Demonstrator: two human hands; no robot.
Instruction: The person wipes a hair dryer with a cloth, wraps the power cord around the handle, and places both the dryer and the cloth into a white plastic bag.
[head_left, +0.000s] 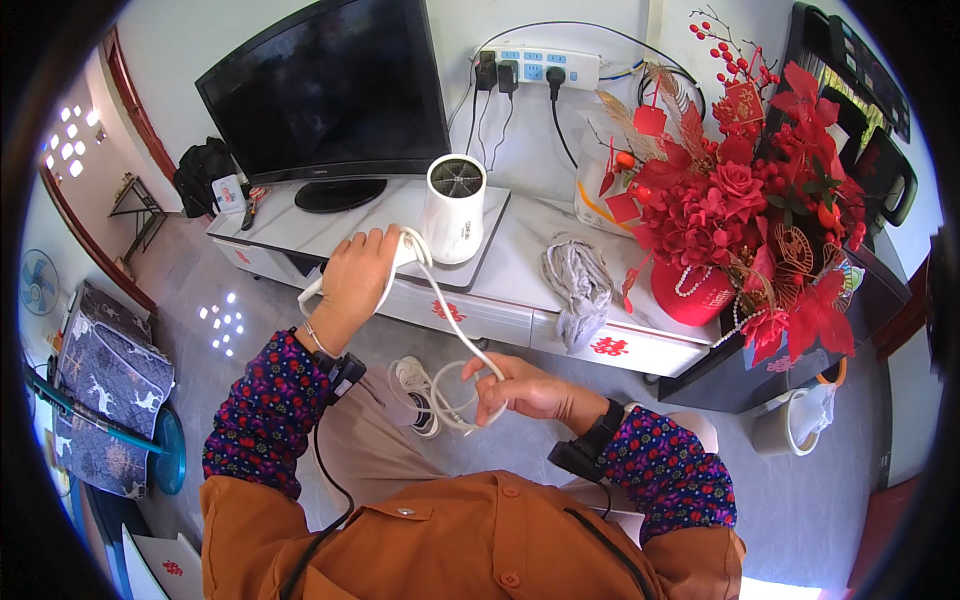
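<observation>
My left hand grips a white hair dryer by its handle, most of which is hidden under the fingers. The dryer's round dark intake grille faces up, and its barrel is over the front of the white TV cabinet. A white power cord loops around the handle and beside my left hand, then runs down to my right hand. Thumb and fingers of that hand pinch the cord. Loose, slightly blurred coils of it hang over the floor near my shoe.
A television and a crumpled grey cloth are on the marble-patterned cabinet. Red artificial flowers rise from a red pot at right. Behind is a power strip with plugs; a waste bin stands on the floor.
</observation>
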